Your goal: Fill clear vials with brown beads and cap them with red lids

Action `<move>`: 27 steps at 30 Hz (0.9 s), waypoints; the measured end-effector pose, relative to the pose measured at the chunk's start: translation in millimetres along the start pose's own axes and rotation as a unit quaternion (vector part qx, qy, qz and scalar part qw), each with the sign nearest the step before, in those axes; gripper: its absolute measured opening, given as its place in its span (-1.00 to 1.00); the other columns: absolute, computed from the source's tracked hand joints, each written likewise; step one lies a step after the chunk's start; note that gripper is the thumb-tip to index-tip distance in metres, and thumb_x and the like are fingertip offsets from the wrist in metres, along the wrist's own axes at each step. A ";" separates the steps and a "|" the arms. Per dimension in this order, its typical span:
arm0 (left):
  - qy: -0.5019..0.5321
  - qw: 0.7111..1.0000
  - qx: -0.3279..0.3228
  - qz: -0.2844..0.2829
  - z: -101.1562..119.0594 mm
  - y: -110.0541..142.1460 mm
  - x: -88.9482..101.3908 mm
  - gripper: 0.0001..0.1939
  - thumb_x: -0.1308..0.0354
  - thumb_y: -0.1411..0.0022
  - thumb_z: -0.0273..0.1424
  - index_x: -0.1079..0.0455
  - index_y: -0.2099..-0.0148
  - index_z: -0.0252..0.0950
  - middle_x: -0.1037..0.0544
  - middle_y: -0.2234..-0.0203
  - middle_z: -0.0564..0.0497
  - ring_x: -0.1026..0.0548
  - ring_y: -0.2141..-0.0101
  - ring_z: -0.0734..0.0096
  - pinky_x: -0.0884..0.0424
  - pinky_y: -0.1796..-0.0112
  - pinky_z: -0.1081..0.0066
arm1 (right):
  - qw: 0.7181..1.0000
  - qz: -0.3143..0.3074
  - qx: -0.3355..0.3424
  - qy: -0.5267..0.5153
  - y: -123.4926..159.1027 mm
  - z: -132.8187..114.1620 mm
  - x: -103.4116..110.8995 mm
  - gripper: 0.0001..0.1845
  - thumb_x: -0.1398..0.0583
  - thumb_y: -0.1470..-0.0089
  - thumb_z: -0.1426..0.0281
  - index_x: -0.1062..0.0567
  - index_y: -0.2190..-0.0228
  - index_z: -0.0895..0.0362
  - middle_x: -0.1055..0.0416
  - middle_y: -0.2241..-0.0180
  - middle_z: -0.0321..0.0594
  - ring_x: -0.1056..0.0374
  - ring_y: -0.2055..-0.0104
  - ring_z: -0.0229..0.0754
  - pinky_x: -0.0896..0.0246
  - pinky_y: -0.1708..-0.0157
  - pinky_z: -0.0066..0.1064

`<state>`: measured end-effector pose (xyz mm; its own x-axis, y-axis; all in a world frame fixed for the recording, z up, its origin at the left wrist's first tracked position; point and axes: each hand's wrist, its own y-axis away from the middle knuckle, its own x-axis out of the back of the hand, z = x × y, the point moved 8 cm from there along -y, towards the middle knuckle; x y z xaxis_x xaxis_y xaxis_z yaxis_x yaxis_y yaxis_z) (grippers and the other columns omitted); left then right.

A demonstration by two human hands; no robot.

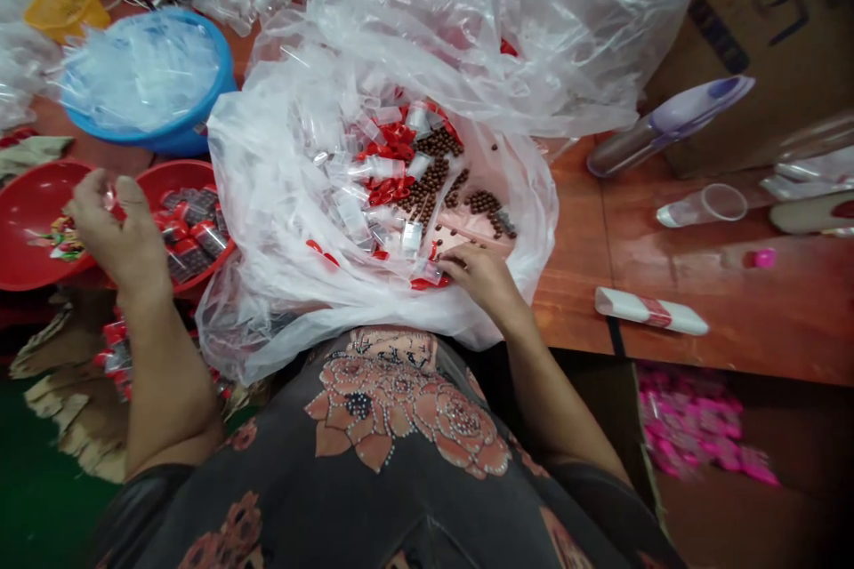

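My left hand (115, 227) is over the gap between two red bowls, its fingers curled round something small and shiny that is mostly hidden. In the left red bowl (40, 191) lie small colourful bits. Filled clear containers with red caps (190, 236) lie in the other bowl. My right hand (484, 277) is at the near side of a white plastic bag (280, 196), fingertips pinched at a small clear container (425, 270). Just beyond are small brown balls (427, 187), red caps (388, 187) and more clear containers, loose in the spread bag.
A blue basin (217, 62) of clear plastic pieces stands back left, near a yellow basket (67, 11). On the right are a purple-topped bottle (667, 126), a clear cup (704, 204), a white roll (650, 311) and a cardboard box (787, 44). Pink pieces (700, 422) lie below the table.
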<state>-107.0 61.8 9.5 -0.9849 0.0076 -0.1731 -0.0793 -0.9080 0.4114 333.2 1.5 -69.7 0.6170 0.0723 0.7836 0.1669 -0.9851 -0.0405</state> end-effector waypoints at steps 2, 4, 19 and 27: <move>-0.031 0.989 -0.144 0.027 10.7 4.7 -14.6 -0.41 0.30 -0.54 -0.17 -0.42 0.35 -0.32 -0.27 0.69 -0.06 -0.48 0.05 0.06 0.15 0.39 0.23 | 1.000 -0.019 -0.003 0.022 5.3 -5.4 -11.1 -0.82 -0.27 -0.15 0.22 -0.55 0.27 0.05 -0.54 0.29 -0.17 -0.46 0.24 -0.03 -0.36 0.25 -0.19; -0.101 0.942 -0.309 0.088 15.9 15.5 -50.0 -0.80 -0.01 -0.43 -0.47 -0.46 0.08 -0.26 -0.50 0.46 -0.02 -0.39 -0.05 0.15 0.00 0.34 0.28 | 0.999 -0.034 -0.001 0.041 8.3 -12.4 -20.0 -0.76 -0.32 -0.09 0.22 -0.52 0.21 0.06 -0.52 0.25 -0.14 -0.45 0.23 -0.02 -0.37 0.26 -0.19; -0.251 0.940 -0.132 -0.191 -116.1 -18.3 -281.5 -0.60 -0.18 -0.25 -0.35 -0.49 -0.13 -0.27 -0.65 0.11 -0.06 -0.59 0.15 0.28 -0.49 0.05 0.27 | 0.904 0.185 -0.157 -0.352 32.0 -13.6 -9.9 -0.45 -0.17 -0.20 0.09 -0.42 -0.15 0.03 -0.46 -0.07 -0.08 -0.38 -0.09 -0.06 -0.32 -0.11 -0.12; -0.303 0.904 -0.162 -0.256 -140.1 -32.2 -313.4 -0.43 -0.08 -0.28 -0.44 -0.23 -0.34 -0.32 -0.53 -0.10 -0.14 -0.54 -0.02 0.18 -0.45 -0.06 0.16 | 0.967 0.073 -0.116 -0.215 -15.9 26.3 7.4 -0.40 -0.23 -0.12 0.15 -0.42 -0.16 0.07 -0.52 0.06 -0.15 -0.45 0.08 -0.08 -0.36 0.03 -0.20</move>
<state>225.8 29.9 -74.8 -0.7434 0.5998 0.2959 -0.5953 -0.7951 0.1162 355.3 21.9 -79.6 0.8919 -0.0605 0.4482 -0.0921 -0.9945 0.0491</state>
